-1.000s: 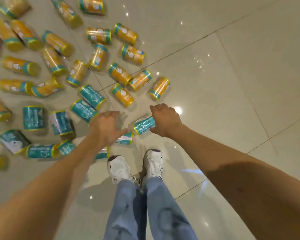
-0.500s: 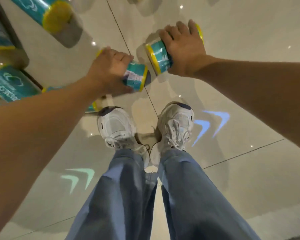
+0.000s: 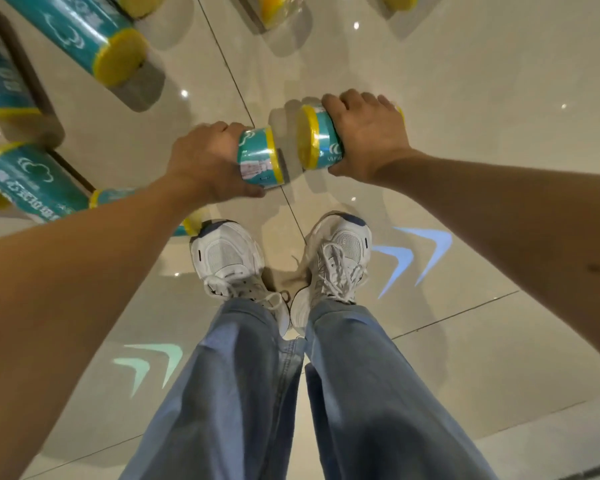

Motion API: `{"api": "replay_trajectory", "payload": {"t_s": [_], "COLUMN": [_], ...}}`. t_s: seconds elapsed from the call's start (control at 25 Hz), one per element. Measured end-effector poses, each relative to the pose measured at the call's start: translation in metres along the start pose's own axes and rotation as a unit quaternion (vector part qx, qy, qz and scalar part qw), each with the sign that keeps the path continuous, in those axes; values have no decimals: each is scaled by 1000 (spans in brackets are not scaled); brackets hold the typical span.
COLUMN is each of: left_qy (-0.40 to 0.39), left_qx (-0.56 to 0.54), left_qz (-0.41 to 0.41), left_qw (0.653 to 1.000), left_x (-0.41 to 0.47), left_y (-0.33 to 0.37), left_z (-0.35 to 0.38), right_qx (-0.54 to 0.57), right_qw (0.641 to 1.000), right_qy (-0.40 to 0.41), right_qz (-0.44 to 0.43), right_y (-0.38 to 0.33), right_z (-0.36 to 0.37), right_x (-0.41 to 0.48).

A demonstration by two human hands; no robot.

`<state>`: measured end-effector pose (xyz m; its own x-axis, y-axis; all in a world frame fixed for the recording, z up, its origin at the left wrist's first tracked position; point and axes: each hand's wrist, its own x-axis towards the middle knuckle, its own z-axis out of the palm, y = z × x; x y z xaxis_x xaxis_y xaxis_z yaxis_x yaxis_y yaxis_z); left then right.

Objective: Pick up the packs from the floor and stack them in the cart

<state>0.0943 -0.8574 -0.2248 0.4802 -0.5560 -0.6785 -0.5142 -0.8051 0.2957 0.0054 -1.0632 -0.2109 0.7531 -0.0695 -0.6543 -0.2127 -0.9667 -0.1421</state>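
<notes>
In the head view, at mid-frame, the left hand [image 3: 207, 161] is curled round one teal pack [image 3: 258, 157]. The right hand [image 3: 364, 140] wraps a second pack [image 3: 317, 136]. Both are low over the tiled floor [image 3: 465, 98], above the shoes [image 3: 227, 258]. More packs [image 3: 84, 32] lie at the upper left. No cart shows, so most of the stacking looks undone.
</notes>
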Motion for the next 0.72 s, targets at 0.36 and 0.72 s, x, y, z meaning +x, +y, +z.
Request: {"api": "replay_trajectory", "payload": {"t_s": [0.36,0.72], "left_qy": [55,227], "left_qx": [-67,-225], "left_qz": [-125,-167], "left_qw": [988,933], "left_x": [-112,-256], "left_y": [59,137], "left_z": [-164,-448], "right_qx": [92,332], "right_qw": [991,891], "right_qy": [21,228], "right_qz": [93,209], "right_y": [-22,-68], "right_z": [-189,-466], "right_x": [-105,-250]}}
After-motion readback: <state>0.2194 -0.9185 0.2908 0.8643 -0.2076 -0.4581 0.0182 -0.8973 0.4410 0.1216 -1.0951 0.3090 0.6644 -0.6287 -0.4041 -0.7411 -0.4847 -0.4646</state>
